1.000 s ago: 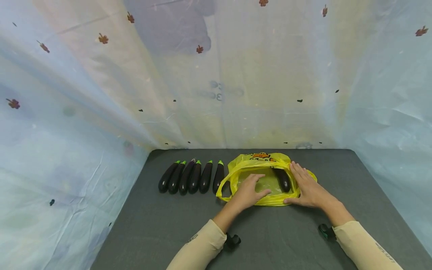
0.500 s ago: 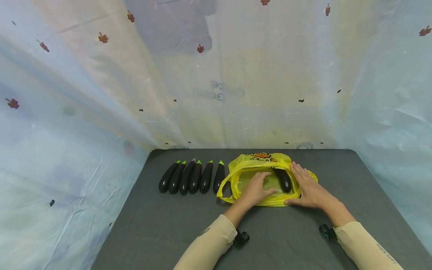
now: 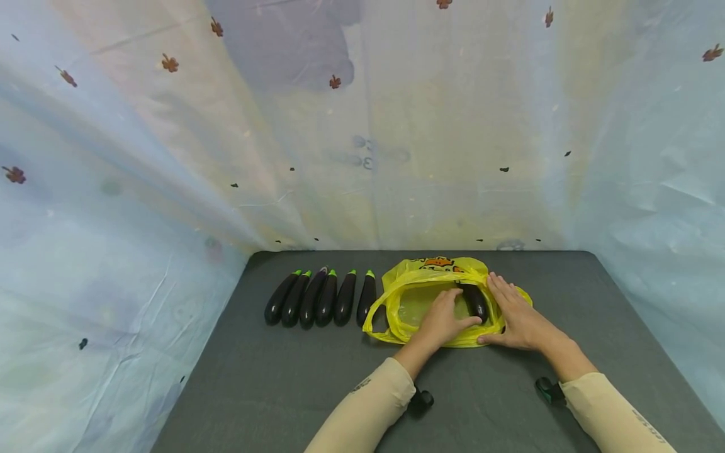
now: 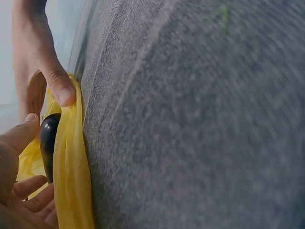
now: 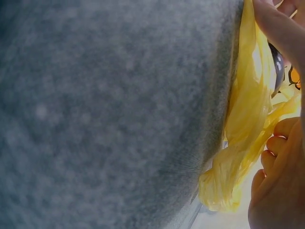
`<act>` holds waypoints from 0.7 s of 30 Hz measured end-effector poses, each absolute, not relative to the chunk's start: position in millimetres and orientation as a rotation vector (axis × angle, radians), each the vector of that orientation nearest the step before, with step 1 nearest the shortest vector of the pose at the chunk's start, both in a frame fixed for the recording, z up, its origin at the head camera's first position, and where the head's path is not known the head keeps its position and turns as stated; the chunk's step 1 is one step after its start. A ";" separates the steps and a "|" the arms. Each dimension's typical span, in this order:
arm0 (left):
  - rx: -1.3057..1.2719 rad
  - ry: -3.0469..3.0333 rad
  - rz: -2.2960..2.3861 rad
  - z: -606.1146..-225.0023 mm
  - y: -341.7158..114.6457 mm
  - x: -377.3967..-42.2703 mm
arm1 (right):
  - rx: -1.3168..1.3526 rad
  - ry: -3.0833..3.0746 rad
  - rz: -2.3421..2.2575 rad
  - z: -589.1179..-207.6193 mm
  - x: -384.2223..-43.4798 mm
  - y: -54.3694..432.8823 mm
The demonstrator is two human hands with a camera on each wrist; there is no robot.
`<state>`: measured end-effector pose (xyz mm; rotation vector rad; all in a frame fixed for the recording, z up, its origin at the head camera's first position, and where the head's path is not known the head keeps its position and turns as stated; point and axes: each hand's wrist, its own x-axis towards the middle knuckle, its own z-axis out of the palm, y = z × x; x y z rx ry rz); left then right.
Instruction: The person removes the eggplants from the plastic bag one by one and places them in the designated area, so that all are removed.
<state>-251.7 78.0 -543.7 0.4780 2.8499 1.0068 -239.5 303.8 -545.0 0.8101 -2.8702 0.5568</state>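
Observation:
A yellow plastic bag [image 3: 410, 275] lies on its side on the table, its mouth held wide toward me. Inside, at the right, rests a dark eggplant [image 3: 474, 302]. My left hand [image 3: 440, 322] reaches into the mouth with thumb and fingers spread, close to the eggplant's left side. In the left wrist view, its thumb and fingers stand apart beside the eggplant [image 4: 48, 140]. My right hand [image 3: 517, 319] lies flat along the bag's right side with straight fingers. Its thumb [image 5: 281, 33] presses the near rim.
Several eggplants [image 3: 326, 301] with green caps lie side by side left of the bag, the nearest partly behind the bag's handle loop [image 3: 374, 321]. Beneath everything is a dark grey table [image 3: 272, 390]. A pale patterned plastic sheet [image 3: 425, 145] hangs behind and around it.
My left hand has moved to the right inside the bag's mouth, up to the eggplant. My right hand and the bag have stayed nearly where they were.

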 end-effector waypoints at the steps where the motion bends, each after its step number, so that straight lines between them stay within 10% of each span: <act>1: 0.466 2.858 0.995 -543.9 79.2 -251.6 | 0.809 -2.871 0.558 -544.9 -239.5 303.8; 21: 0.316 3.018 0.780 -549.7 99.0 -254.7 | 0.803 -2.923 0.562 -541.3 -239.3 305.2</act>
